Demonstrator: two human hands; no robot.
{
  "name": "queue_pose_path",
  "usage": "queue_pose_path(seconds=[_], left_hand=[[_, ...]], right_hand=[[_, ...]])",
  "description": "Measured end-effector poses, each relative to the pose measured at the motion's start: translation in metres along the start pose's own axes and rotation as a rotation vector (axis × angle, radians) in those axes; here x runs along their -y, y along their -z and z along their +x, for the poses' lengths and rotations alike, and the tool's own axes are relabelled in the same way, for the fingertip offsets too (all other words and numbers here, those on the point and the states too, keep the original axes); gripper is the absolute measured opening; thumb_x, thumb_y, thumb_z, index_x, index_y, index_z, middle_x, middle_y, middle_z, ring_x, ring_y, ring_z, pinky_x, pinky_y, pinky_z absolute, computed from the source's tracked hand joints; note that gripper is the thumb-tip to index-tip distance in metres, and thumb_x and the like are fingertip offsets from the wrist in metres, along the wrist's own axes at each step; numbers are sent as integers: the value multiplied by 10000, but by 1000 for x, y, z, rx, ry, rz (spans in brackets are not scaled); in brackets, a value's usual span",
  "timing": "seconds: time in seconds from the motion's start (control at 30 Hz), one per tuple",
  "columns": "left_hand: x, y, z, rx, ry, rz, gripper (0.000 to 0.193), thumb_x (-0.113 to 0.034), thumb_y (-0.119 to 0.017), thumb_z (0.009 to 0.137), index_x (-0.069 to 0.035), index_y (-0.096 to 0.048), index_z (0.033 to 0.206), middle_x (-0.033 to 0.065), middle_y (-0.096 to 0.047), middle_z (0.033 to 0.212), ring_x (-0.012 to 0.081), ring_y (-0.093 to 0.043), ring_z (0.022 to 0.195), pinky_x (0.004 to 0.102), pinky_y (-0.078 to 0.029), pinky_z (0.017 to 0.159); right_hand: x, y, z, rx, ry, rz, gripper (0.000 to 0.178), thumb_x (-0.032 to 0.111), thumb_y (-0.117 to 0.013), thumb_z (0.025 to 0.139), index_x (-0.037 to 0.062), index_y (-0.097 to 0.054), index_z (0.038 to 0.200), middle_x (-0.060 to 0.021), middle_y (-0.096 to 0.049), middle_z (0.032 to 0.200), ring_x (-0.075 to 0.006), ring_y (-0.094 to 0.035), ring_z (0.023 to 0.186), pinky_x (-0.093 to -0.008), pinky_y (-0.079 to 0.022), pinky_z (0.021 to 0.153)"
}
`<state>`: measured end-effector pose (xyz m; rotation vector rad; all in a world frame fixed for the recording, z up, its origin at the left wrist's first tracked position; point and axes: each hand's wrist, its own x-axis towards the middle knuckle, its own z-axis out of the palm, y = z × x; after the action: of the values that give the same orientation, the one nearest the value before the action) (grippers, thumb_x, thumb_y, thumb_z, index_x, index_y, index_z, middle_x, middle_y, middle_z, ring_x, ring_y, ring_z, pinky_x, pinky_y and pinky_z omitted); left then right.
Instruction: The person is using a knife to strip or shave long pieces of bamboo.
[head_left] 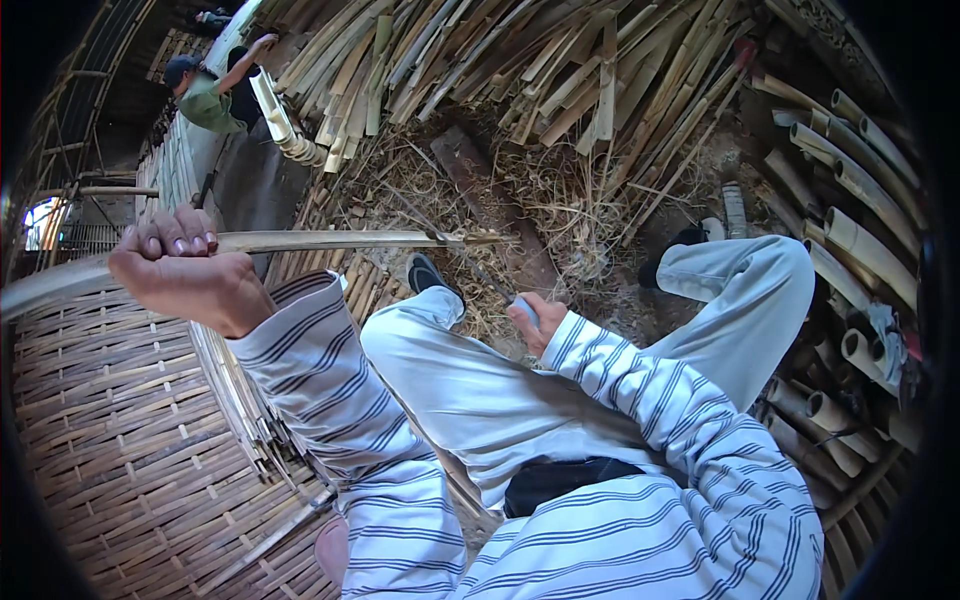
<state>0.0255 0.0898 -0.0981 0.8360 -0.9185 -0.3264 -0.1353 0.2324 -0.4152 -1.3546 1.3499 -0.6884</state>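
One bamboo strip [340, 241] runs through the left hand [190, 268], fingers curled round it, toward a knife [523, 307] clasped in the right hand [543, 325].

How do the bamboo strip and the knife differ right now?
The bamboo strip is pale; the knife has a dark blade and grey-blue handle. The strip looks longer than the knife. The strip runs roughly across the view, while the knife slants up-left from its handle. Both are slender and hand-held: strip in the left hand, knife in the right hand.
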Motion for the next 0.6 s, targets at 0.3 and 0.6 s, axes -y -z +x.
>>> queue_pose_path(seconds=[0.3,0.6], left_hand=[[-3,-7,-10,20,-25,89,242,-195,-399,708,-160,-217,552,-23,-202,446,73,-162,382,237,-145,371],[-7,-15,-22,19,-65,111,233,-176,-397,684,-161,-216,537,-12,-207,447,83,-174,383,237,-141,373]], right_hand=[[-1,8,13,-29,-166,-46,504,511,-341,894,54,-530,994,-250,-595,701,-453,-583,697,-490,-472,631],[108,17,-9,-139,190,114,352,353,-502,884,12,-524,968,-219,-567,595,-389,-594,570,-419,-471,494]])
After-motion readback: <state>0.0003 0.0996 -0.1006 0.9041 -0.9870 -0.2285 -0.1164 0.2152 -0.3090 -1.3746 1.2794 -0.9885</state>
